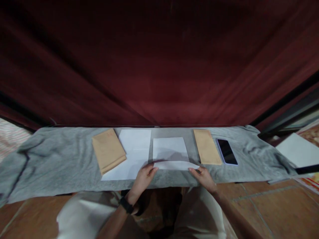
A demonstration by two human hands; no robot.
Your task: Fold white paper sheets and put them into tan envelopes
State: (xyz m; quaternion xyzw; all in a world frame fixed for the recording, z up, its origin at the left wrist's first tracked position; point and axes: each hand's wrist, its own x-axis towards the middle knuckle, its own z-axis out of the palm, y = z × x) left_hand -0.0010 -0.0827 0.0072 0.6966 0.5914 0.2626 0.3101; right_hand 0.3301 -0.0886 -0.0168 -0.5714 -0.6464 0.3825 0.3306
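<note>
The white sheet lies in the middle of a grey cloth, straight ahead of the person, with its near edge turned up into a narrow fold. The left hand has its fingers closed on the left end of that fold. The right hand grips the right end in the same way, fingers narrow on the paper. A black wristband sits on the left wrist.

Just left of the sheet lies a larger stack of white paper, with brown envelopes overlapping its left side. To the right lie one more brown envelope and a smartphone (screen dark), touching or nearly so. A dark red curtain hangs behind.
</note>
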